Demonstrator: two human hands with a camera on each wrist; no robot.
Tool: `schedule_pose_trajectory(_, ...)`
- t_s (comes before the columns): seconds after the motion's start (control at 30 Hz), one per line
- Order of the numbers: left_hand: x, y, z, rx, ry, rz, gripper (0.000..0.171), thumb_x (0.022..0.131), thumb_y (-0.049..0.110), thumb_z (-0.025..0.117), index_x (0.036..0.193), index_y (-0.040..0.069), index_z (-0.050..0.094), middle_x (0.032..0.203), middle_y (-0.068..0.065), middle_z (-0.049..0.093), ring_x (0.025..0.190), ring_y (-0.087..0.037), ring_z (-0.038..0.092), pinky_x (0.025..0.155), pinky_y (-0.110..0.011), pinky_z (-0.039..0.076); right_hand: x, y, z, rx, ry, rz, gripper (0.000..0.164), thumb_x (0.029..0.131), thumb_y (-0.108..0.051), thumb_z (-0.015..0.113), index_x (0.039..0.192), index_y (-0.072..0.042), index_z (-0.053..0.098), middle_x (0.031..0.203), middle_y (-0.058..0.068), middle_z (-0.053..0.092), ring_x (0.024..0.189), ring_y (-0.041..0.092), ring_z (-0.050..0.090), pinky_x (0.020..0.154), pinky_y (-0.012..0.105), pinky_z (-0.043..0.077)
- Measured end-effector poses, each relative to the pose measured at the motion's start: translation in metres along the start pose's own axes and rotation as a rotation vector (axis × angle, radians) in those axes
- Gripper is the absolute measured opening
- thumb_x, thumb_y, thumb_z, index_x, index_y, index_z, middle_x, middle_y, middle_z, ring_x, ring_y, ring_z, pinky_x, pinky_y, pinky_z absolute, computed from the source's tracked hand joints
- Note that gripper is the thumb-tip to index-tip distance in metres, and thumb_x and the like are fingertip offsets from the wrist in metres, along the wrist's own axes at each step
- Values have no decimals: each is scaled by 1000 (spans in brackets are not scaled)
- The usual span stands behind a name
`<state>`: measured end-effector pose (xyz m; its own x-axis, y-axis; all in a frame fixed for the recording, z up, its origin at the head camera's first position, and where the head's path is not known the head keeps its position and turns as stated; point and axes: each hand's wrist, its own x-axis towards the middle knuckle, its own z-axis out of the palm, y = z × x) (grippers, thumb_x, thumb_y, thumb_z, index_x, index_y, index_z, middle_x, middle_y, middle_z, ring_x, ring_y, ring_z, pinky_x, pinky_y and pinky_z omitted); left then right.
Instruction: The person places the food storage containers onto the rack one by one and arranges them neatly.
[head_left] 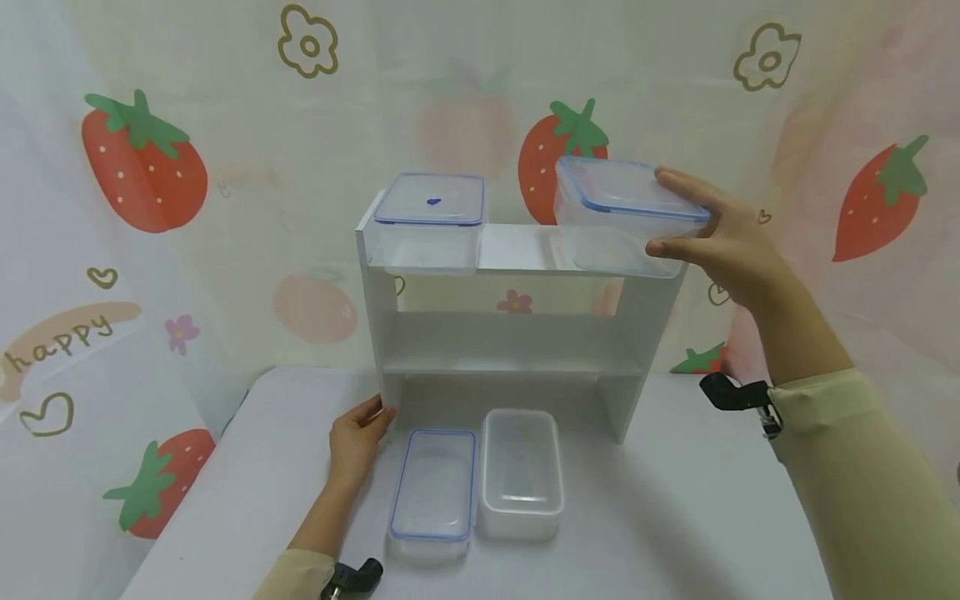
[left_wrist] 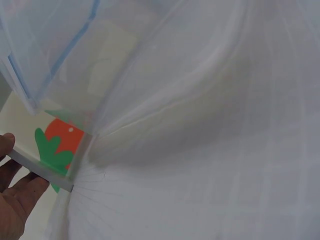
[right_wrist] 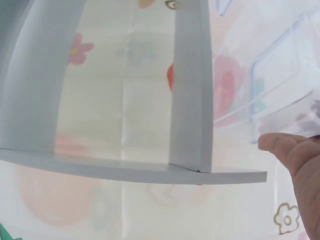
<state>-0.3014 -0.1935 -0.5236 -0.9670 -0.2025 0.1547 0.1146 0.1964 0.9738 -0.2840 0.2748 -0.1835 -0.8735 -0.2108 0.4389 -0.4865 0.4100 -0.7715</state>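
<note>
In the head view my right hand (head_left: 731, 242) grips a clear plastic food container (head_left: 615, 237) with a blue-rimmed lid by its right end, thumb low on the side and fingers over the lid. The container sits tilted at the right of the top board of a white shelf unit (head_left: 513, 342); whether its base touches the board I cannot tell. The right wrist view shows the container (right_wrist: 280, 95) above the thumb of that hand (right_wrist: 302, 165). Low at the unit's left side, my left hand (head_left: 356, 442) pinches the side panel (left_wrist: 42, 172) between thumb and fingers.
Another lidded container (head_left: 429, 237) stands on the top board's left end. Before the unit, on the white table (head_left: 697, 475), are a blue-rimmed container (head_left: 433, 492) and a whitish-rimmed one (head_left: 521, 475), side by side. A strawberry-print cloth (head_left: 247, 208) hangs behind.
</note>
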Motion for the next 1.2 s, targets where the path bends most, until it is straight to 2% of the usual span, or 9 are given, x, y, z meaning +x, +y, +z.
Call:
schedule_pose_trajectory(0.17,1,0,0,10,9,5,49,97,25,73,139,3,61,141,-16,63,122,-32,67,90,-24,59,6,6,2,-42,0,0,87,87,-9,83,159,-26,38,165,4,32,122,26,48,85,9,51)
schedule_pose_trajectory(0.37,1,-1,0,11,1,8,49,97,26,74,139,3,61,141,-15,63,122,-32,67,91,-24,59,10,12,4,-69,-10,35,89,87,-13,84,161,-27,34,164,7,33,120,26,48,83,9,50)
schedule_pose_trajectory(0.67,2,-1,0,7,16,23,50,96,27,75,138,3,62,139,-16,64,122,-32,67,91,-23,58,15,15,9,-127,-12,73,92,88,-23,84,162,-26,31,166,6,31,123,30,48,82,9,48)
schedule_pose_trajectory(0.87,2,-3,-1,25,17,32,49,96,28,76,137,5,64,139,-14,65,121,-31,67,91,-23,58,16,18,11,-146,-6,72,91,88,-24,84,162,-25,31,167,1,30,121,29,48,81,9,48)
schedule_pose_trajectory(1.2,2,-2,-1,8,16,47,47,97,23,74,137,0,62,138,-18,64,120,-34,67,90,-22,58,18,23,13,-125,-19,84,92,88,-21,84,163,-24,29,170,-3,24,122,30,47,80,9,49)
